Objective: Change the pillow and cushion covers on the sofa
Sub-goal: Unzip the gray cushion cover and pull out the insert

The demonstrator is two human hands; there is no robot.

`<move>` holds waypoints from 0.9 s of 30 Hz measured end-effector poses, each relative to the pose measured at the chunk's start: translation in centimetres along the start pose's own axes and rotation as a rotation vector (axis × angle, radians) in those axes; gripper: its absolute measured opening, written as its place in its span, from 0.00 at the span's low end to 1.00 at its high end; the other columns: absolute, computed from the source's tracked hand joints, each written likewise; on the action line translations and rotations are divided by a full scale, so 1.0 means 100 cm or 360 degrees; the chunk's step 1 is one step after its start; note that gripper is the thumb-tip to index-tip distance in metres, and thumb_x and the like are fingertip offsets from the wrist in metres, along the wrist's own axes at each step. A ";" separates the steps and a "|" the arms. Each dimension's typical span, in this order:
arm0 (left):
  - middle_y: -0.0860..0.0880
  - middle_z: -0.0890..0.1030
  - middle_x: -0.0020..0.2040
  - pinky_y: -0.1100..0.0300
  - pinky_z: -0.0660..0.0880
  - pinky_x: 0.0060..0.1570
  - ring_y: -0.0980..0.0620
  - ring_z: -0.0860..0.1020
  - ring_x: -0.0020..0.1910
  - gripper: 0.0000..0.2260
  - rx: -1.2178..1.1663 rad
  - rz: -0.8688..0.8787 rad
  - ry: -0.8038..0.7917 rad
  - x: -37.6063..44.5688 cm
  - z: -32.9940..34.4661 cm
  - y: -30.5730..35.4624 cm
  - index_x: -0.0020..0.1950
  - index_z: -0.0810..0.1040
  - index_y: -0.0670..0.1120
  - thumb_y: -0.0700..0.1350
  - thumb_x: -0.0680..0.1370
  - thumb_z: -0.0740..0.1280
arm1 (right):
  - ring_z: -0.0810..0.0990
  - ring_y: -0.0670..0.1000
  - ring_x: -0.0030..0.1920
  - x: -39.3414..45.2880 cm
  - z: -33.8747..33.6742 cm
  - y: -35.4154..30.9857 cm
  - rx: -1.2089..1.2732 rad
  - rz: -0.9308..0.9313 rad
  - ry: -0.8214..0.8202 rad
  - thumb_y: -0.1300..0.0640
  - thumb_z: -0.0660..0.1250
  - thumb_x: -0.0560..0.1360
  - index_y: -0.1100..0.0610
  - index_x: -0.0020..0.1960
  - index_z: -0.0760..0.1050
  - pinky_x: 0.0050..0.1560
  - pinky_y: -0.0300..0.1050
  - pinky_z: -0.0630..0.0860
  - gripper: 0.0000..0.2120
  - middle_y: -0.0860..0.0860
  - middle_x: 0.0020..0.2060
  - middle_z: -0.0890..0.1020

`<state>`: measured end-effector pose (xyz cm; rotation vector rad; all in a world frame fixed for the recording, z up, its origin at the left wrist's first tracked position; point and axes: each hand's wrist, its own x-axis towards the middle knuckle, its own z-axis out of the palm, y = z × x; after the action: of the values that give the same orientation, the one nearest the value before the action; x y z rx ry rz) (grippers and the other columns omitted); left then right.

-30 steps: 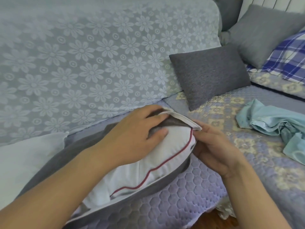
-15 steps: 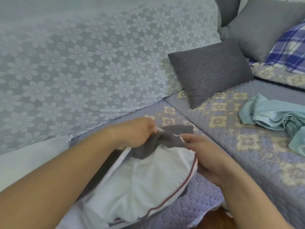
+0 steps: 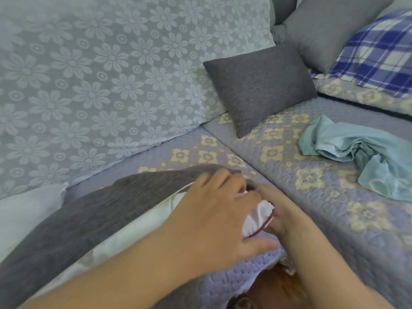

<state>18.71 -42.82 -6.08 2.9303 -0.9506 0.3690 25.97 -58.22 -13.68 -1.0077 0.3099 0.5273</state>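
A white pillow (image 3: 142, 221) with red piping lies on the sofa seat, half inside a dark grey cover (image 3: 93, 210). My left hand (image 3: 214, 217) lies over the pillow's right end, its fingers curled at the cover's edge. My right hand (image 3: 283, 215) grips the pillow's white corner (image 3: 258, 216) from the right, where the red piping shows. The cover's open edge (image 3: 209, 169) runs just above my left fingers.
A small grey cushion (image 3: 260, 88) leans on the flowered backrest (image 3: 100, 74). Crumpled light-blue fabric (image 3: 361, 152) lies on the quilted seat (image 3: 312, 181) at right. A larger grey cushion (image 3: 330, 27) and a blue plaid pillow (image 3: 379, 52) sit behind. A white pillow (image 3: 24, 210) lies at left. Wooden floor (image 3: 272, 286) shows below.
The grey cover has been drawn further over the white pillow, so less white shows. Both hands have moved together at the pillow's right corner.
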 end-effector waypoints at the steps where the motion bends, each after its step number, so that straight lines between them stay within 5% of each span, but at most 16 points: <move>1: 0.52 0.76 0.54 0.49 0.71 0.53 0.47 0.73 0.54 0.21 0.0132 0.0032 -0.0037 -0.011 0.000 0.004 0.57 0.78 0.53 0.67 0.77 0.59 | 0.86 0.54 0.39 0.000 0.007 0.001 0.0012 0.0018 -0.0121 0.61 0.58 0.82 0.63 0.54 0.77 0.41 0.45 0.83 0.11 0.57 0.39 0.86; 4: 0.51 0.78 0.52 0.52 0.72 0.50 0.46 0.76 0.54 0.07 0.0208 0.0038 0.0076 -0.040 0.001 -0.020 0.49 0.76 0.50 0.52 0.79 0.63 | 0.81 0.60 0.59 0.005 0.021 0.000 0.0020 0.0033 -0.0257 0.63 0.61 0.78 0.66 0.64 0.77 0.63 0.56 0.77 0.16 0.62 0.59 0.82; 9: 0.52 0.80 0.62 0.56 0.71 0.63 0.50 0.74 0.68 0.14 -0.0017 0.0000 0.0035 -0.097 -0.005 -0.070 0.58 0.81 0.45 0.51 0.82 0.60 | 0.84 0.58 0.51 0.018 0.031 -0.014 -0.0051 -0.0056 -0.0076 0.66 0.57 0.80 0.67 0.59 0.80 0.53 0.53 0.82 0.15 0.60 0.55 0.84; 13: 0.53 0.78 0.67 0.60 0.68 0.71 0.55 0.71 0.73 0.16 -0.0343 -0.0005 0.0115 -0.101 -0.015 -0.068 0.63 0.79 0.45 0.51 0.84 0.57 | 0.85 0.55 0.49 0.011 0.045 -0.016 -0.0405 -0.0249 -0.0249 0.65 0.61 0.80 0.63 0.51 0.85 0.52 0.49 0.83 0.13 0.60 0.52 0.85; 16: 0.63 0.76 0.68 0.58 0.67 0.73 0.62 0.69 0.73 0.14 -0.0872 -0.0234 0.0238 -0.097 -0.009 -0.073 0.65 0.79 0.58 0.58 0.84 0.59 | 0.82 0.59 0.52 -0.005 0.042 -0.025 -0.0680 -0.0368 -0.0451 0.70 0.62 0.78 0.62 0.50 0.85 0.60 0.56 0.78 0.13 0.65 0.54 0.83; 19: 0.78 0.71 0.64 0.67 0.65 0.71 0.72 0.69 0.68 0.14 -0.0891 -0.0371 0.0247 -0.095 -0.001 -0.072 0.63 0.70 0.79 0.72 0.79 0.54 | 0.82 0.60 0.45 0.014 0.042 -0.026 -0.0879 -0.0493 -0.0180 0.75 0.62 0.77 0.63 0.47 0.84 0.54 0.57 0.80 0.15 0.65 0.47 0.85; 20: 0.75 0.74 0.61 0.69 0.68 0.66 0.67 0.74 0.65 0.15 -0.0822 -0.0353 0.0269 -0.100 -0.006 -0.068 0.63 0.72 0.77 0.72 0.79 0.52 | 0.83 0.58 0.42 0.025 0.042 -0.025 -0.0930 -0.0530 -0.0025 0.75 0.62 0.77 0.63 0.46 0.84 0.47 0.54 0.82 0.14 0.62 0.42 0.86; 23: 0.52 0.84 0.47 0.57 0.76 0.49 0.49 0.83 0.47 0.25 -0.0746 -0.0306 0.0486 -0.117 -0.040 -0.057 0.54 0.84 0.49 0.63 0.84 0.53 | 0.77 0.51 0.32 0.064 0.034 -0.020 -0.1049 -0.0639 0.0351 0.74 0.62 0.76 0.61 0.41 0.81 0.26 0.38 0.74 0.13 0.54 0.30 0.81; 25: 0.53 0.84 0.46 0.63 0.76 0.46 0.56 0.83 0.45 0.25 -0.0728 -0.0330 0.0616 -0.131 -0.061 -0.061 0.52 0.84 0.45 0.61 0.85 0.54 | 0.71 0.48 0.31 0.082 0.025 -0.014 -0.1151 -0.0632 0.0493 0.75 0.60 0.77 0.57 0.34 0.75 0.25 0.34 0.69 0.19 0.50 0.29 0.74; 27: 0.58 0.85 0.46 0.71 0.74 0.45 0.64 0.82 0.46 0.21 -0.0735 -0.0538 0.0738 -0.142 -0.070 -0.071 0.51 0.84 0.51 0.61 0.83 0.56 | 0.73 0.51 0.35 0.096 0.027 -0.003 -0.1185 -0.0521 0.0467 0.73 0.58 0.79 0.58 0.39 0.75 0.33 0.38 0.72 0.16 0.50 0.33 0.75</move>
<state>10.26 -28.10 -2.40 2.3657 -0.3996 0.6637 34.16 -53.42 -16.72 -1.8296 0.1985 0.1829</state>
